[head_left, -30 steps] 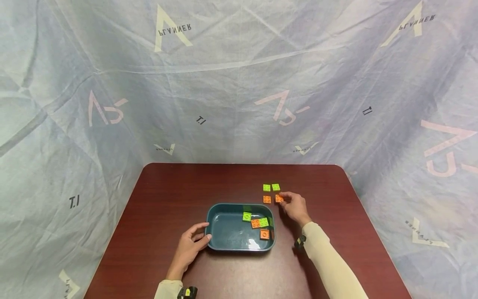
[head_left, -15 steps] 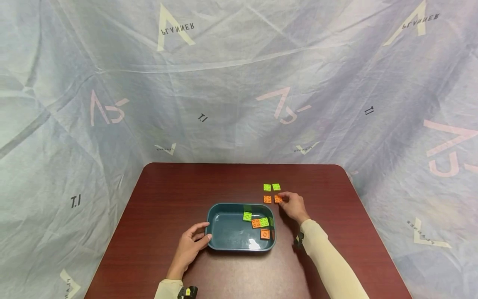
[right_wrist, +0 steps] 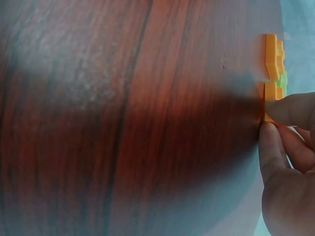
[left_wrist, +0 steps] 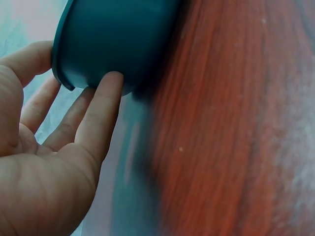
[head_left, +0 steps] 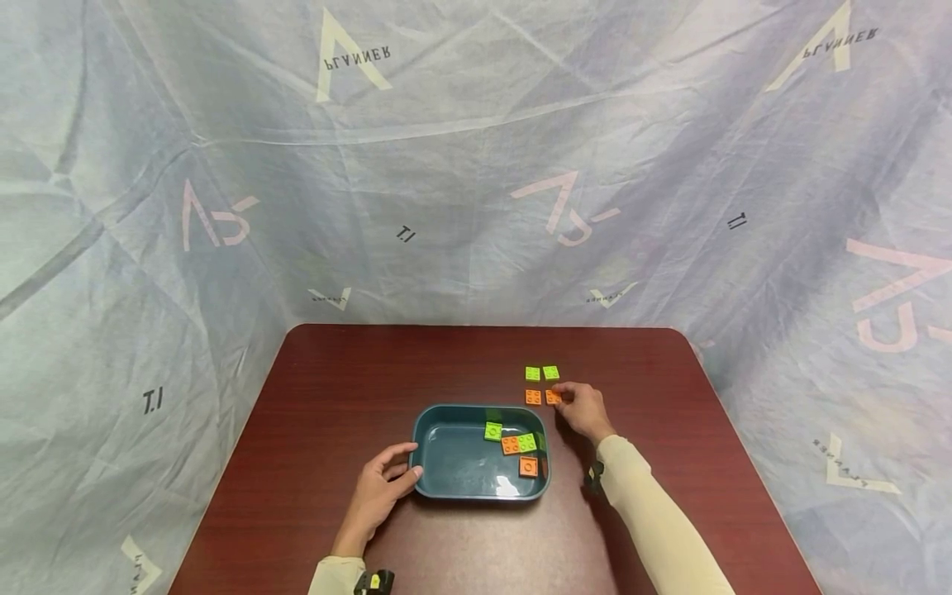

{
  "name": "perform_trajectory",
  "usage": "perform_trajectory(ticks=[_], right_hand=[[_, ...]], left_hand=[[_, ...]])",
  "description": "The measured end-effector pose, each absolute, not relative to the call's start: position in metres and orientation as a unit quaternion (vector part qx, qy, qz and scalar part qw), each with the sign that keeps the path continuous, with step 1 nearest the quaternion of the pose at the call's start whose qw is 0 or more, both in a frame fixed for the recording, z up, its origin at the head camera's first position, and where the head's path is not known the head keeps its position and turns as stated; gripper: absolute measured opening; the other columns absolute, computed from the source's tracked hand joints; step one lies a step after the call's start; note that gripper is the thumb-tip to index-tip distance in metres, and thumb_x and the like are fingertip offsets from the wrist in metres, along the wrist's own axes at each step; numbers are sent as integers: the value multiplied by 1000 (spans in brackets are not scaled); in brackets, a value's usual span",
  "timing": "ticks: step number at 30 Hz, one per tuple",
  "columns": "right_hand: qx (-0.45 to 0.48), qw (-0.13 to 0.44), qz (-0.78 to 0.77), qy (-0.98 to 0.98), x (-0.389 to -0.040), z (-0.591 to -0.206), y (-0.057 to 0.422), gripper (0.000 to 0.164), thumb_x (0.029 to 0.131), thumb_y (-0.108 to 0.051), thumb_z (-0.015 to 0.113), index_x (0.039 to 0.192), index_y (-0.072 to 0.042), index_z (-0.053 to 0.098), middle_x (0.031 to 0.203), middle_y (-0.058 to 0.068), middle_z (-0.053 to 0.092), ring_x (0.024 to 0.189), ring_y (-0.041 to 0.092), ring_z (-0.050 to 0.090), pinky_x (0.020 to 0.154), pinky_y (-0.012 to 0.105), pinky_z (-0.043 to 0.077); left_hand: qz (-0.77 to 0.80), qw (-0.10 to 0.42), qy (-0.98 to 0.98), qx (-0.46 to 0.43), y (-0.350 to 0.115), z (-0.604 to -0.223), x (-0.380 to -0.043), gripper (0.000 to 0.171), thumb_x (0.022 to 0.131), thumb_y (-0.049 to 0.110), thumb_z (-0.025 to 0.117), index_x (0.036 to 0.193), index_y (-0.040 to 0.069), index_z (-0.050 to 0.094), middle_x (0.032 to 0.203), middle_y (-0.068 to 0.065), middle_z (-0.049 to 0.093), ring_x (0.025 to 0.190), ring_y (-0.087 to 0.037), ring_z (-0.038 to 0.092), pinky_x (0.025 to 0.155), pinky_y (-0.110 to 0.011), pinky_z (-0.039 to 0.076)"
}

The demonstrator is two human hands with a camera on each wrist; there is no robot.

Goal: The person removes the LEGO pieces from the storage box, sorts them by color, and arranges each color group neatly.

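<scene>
My left hand point(head_left: 375, 492) rests against the left end of a dark teal tray point(head_left: 446, 499). In the left wrist view its extended fingers point(left_wrist: 106, 103) touch the tray's outer wall point(left_wrist: 115, 39) and rim. Right of the tray's far corner, my right hand point(head_left: 587, 411) pinches an orange toy building block point(head_left: 553, 397) low at the tabletop. The right wrist view has thumb and finger at this block's end point(right_wrist: 269, 91). A second orange block point(head_left: 533, 397) lies just left of it, studs up. Behind them sit two lime green blocks, one left point(head_left: 532, 373) and one right point(head_left: 550, 373).
Inside the tray's right half lie a green block point(head_left: 493, 431) and an orange block point(head_left: 528, 467), both undersides up, plus an orange block point(head_left: 509, 445) and a green block point(head_left: 526, 442) side by side, studs up. Grey printed sheeting point(head_left: 476, 248) surrounds the reddish-brown table point(head_left: 335, 380).
My right hand has slid the pinched orange block slightly left, closer to the other orange block. The left hand and tray stay in place.
</scene>
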State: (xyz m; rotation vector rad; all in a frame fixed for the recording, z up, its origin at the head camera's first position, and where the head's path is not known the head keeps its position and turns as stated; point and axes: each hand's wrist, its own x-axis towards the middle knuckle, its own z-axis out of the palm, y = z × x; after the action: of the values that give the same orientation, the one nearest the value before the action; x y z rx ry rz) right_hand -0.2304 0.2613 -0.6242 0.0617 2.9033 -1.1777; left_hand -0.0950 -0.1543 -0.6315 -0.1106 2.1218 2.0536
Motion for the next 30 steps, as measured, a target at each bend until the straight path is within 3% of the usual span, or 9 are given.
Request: perform_trajectory(ticks=[17, 25, 30], right_hand=[[15, 0, -378, 926, -231, -624, 263, 32, 92, -2, 79, 124, -5, 77, 121, 18, 76, 101, 28, 74, 89, 47, 63], [35, -1, -405, 914, -228, -616, 261, 34, 92, -6, 80, 126, -4, 74, 116, 18, 76, 78, 20, 69, 67, 33, 59], [41, -10, -410, 911, -222, -610, 254, 39, 94, -10, 80, 132, -5, 72, 122, 17, 75, 92, 26, 72, 78, 39, 63]], left_hand=[[695, 97, 711, -38, -154, -633, -95, 54, 92, 25, 85, 143, 16, 66, 144, -15, 64, 125, -32, 67, 86, -30, 62], [693, 93, 714, -37, -154, -633, -97, 53, 92, 26, 85, 141, 18, 68, 142, -14, 65, 124, -31, 67, 85, -29, 62], [687, 99, 718, -43, -155, -633, -96, 50, 93, 25, 84, 140, 19, 68, 141, -14, 65, 123, -31, 67, 86, -32, 63]])
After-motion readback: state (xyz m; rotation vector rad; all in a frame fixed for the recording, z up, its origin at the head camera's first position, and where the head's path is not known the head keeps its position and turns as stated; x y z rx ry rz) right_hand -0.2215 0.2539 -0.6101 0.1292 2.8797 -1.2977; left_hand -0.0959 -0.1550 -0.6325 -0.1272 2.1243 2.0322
